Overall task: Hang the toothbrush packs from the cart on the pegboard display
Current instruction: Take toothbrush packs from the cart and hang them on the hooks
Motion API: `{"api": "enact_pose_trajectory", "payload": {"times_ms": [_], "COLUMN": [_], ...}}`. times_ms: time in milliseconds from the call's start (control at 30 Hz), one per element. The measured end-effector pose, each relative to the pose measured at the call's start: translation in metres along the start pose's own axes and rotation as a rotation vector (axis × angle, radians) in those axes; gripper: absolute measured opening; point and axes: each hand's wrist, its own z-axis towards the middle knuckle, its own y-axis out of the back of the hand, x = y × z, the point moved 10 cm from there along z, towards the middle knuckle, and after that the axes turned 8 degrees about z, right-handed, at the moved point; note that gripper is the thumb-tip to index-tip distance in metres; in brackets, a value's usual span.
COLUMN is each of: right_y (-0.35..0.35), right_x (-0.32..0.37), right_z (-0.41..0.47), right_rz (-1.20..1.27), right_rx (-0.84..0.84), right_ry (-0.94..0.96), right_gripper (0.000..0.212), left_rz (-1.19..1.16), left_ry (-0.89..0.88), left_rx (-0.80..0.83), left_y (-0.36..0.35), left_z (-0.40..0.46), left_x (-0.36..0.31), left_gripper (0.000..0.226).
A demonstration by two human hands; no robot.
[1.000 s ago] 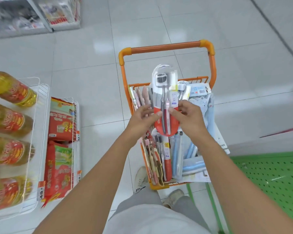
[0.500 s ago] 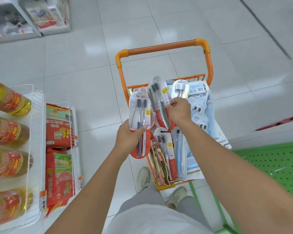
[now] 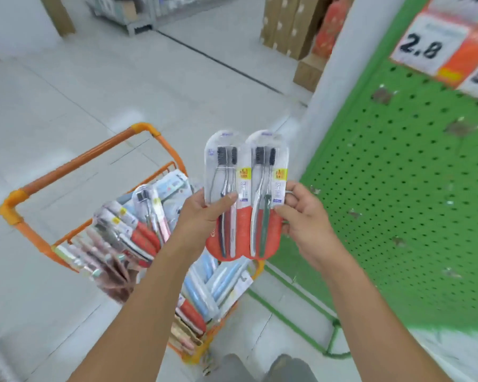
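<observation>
Pale floor tiles [image 3: 100,86] run off toward blurred shelving and stacked cardboard boxes [image 3: 290,26] at the back of the shop, and a green pegboard [image 3: 414,194] fills the right side, tilted across the frame by the wide lens. Only the head camera gives a view, so everything comes from over the person's arms.

An orange cart [image 3: 75,158] stands low on the left, packed with more toothbrush packs [image 3: 138,232], lying loosely on top of one another and mostly smeared by motion.

Above its near corner, two packs are held up side by side, edges touching or slightly overlapping, bristle ends upward. The left hand [image 3: 204,213] grips the left pack [image 3: 225,194] with the thumb laid across its front and the fingers curled behind. The right hand [image 3: 304,216] pinches the right pack [image 3: 268,194] at its outer edge, thumb in front, fingers wrapped round the back. Held by the middle like that, the rounded tops stay free, which is presumably where the hanging holes are, though blur hides them.

Both packs are well apart from the board and face the wearer rather than the pegs. I can make out no hooks on the visible panel, only holes, a few dark marks and price cards [image 3: 436,45] at the upper right. Hanging has not begun; my guess is the packs are being carried across.
</observation>
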Motion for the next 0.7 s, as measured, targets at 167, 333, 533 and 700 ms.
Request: {"api": "enact_pose_trajectory", "payload": {"times_ms": [167, 333, 533, 700], "right_y": [0.099, 0.163, 0.169, 0.155], "right_x": [0.042, 0.059, 0.054, 0.025], "right_z": [-0.039, -0.066, -0.071, -0.063], "right_rz": [0.079, -0.010, -0.027, 0.003], "right_rx": [-0.141, -0.145, -0.074, -0.101], "right_ry": [0.090, 0.128, 0.122, 0.072], "right_gripper": [0.020, 0.021, 0.021, 0.021], "left_rz": [0.069, 0.105, 0.079, 0.095], "left_ry": [-0.053, -0.076, 0.002, 0.075], "left_rx": [0.116, 0.214, 0.314, 0.358], "left_y": [-0.118, -0.187, -0.190, -0.169], "left_z": [-0.008, -0.020, -0.023, -0.016], "left_x": [-0.021, -0.026, 0.000, 0.032], "left_gripper": [0.034, 0.036, 0.045, 0.043]}}
